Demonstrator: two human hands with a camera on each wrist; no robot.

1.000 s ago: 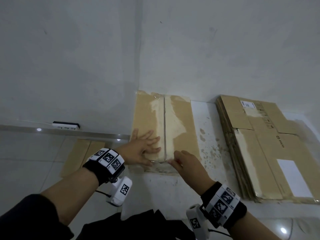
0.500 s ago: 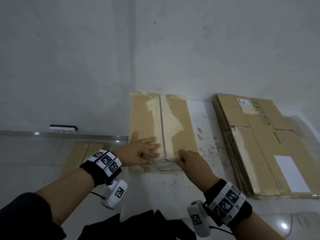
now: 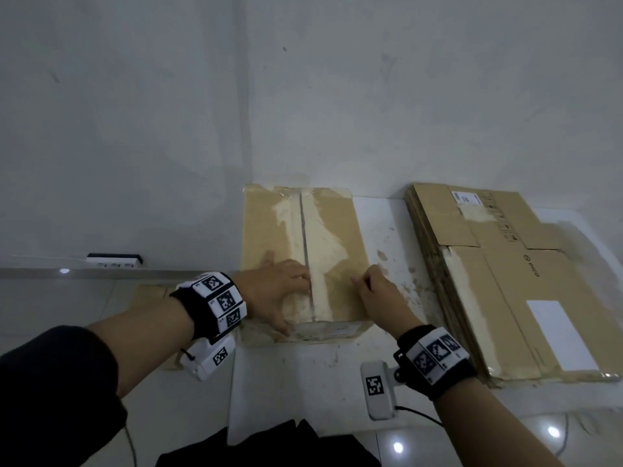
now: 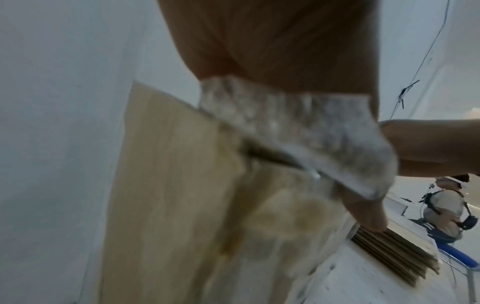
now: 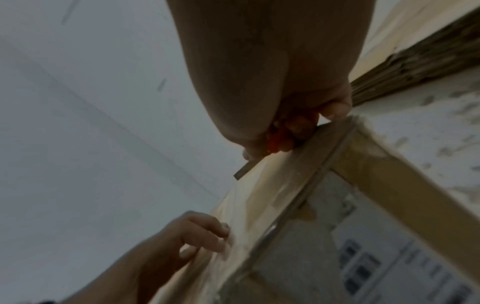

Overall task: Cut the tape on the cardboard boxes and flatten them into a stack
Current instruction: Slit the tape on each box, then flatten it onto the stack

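Note:
A taped cardboard box (image 3: 337, 237) stands on the white table (image 3: 303, 382) against the wall, its top seam running away from me. My left hand (image 3: 286, 291) presses on the left flap, fingertips at the seam and thumb over the near face. Whitish crumpled tape (image 4: 298, 123) covers the near edge under it. My right hand (image 3: 374, 291) rests on the right flap and grips an orange cutter (image 5: 275, 142), whose blade (image 5: 242, 170) sticks out just above the box top. The stack of flattened boxes (image 3: 505, 281) lies to the right.
The wall stands right behind the box. On the floor at the left, a power strip (image 3: 113, 259) lies beside a flat piece of cardboard (image 3: 148, 293). Dark cloth (image 3: 269, 446) is below the table's near edge. Another person (image 4: 441, 214) sits far off.
My right hand has moved from the seam's near end rightward and further up the right flap. My left fingertips have reached the seam. My view has shifted slightly to the right.

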